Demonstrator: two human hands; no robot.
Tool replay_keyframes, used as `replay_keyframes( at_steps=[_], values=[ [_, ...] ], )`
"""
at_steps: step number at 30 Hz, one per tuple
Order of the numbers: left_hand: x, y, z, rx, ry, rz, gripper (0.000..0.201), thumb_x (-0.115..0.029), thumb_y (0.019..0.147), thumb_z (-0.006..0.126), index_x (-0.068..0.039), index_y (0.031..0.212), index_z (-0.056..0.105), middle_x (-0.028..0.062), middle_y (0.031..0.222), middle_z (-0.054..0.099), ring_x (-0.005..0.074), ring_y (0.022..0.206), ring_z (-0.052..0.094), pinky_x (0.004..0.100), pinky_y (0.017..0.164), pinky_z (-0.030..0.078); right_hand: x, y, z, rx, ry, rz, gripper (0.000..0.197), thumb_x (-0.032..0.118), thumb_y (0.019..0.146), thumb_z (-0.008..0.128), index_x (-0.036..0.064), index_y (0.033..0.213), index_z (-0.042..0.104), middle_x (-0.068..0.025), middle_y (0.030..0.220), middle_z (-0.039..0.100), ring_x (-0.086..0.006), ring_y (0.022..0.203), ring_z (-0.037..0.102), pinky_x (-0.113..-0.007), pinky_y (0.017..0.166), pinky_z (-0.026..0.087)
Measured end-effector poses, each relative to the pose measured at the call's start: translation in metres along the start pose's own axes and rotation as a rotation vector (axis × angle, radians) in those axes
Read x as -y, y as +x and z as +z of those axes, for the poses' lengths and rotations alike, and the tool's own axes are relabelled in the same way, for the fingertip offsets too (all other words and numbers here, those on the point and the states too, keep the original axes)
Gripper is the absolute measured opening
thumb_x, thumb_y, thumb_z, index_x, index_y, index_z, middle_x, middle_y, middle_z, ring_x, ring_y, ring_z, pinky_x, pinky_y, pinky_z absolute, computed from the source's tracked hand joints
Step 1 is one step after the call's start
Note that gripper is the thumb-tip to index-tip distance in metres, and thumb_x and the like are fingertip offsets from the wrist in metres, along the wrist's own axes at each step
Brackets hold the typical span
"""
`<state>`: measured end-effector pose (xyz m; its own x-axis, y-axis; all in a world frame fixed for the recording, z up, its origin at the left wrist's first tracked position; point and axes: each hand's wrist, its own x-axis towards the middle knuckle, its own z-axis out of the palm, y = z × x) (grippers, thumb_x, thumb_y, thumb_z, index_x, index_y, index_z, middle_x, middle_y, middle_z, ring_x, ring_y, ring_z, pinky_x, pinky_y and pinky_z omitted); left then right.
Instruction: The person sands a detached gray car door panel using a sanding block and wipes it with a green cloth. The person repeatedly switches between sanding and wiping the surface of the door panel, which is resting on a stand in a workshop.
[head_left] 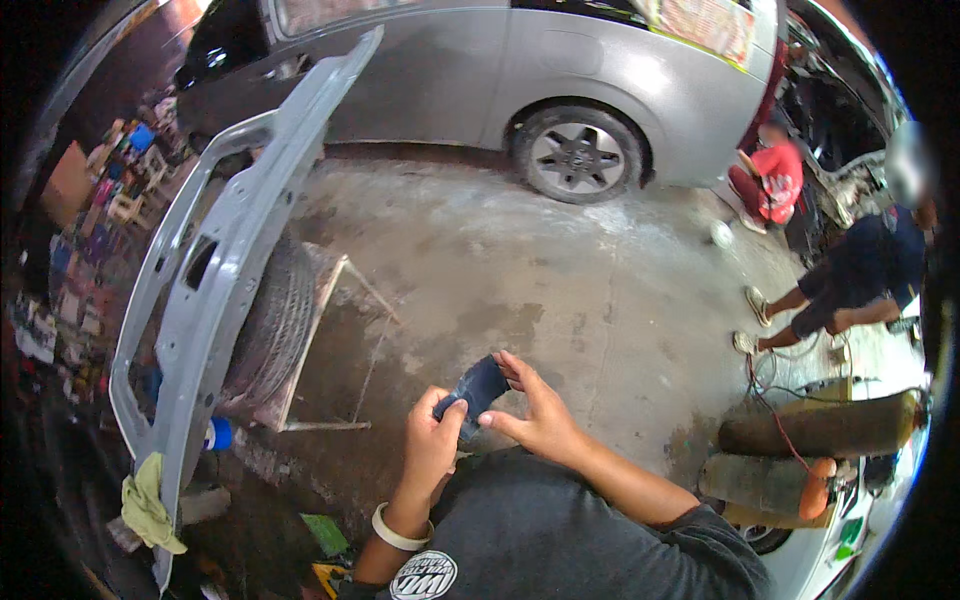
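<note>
left hand (432,430): gripping the lower end of the dark sandpaper sheet (475,388)
right hand (535,410): pinching its upper edge
long axis: runs up-right, away from the body

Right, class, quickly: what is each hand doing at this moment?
Left hand: closed on the lower end of the dark folded sheet.
Right hand: fingers pinching the sheet's upper end.
</note>
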<state>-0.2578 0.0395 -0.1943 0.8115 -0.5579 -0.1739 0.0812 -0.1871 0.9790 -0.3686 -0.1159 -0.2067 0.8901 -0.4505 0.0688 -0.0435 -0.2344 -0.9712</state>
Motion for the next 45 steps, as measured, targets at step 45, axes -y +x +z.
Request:
replay_keyframes(
  at_steps=[45],
  values=[
    [0.028, 0.004, 0.249, 0.103, 0.218, 0.275, 0.026, -0.026, 0.1, 0.068, -0.002, 0.092, 0.063, 0.0014, 0.072, 0.055, 0.0125, 0.067, 0.049, 0.0321, 0.062, 0.044, -0.121, -0.055, -0.199, -0.101, 0.409, 0.099, 0.028, 0.019, 0.102, 0.068, -0.0006, 0.121, 0.061, -0.0036, 0.105, 0.067, -0.0109, 0.101, 0.062, -0.028, 0.092, 0.05]
  ],
)
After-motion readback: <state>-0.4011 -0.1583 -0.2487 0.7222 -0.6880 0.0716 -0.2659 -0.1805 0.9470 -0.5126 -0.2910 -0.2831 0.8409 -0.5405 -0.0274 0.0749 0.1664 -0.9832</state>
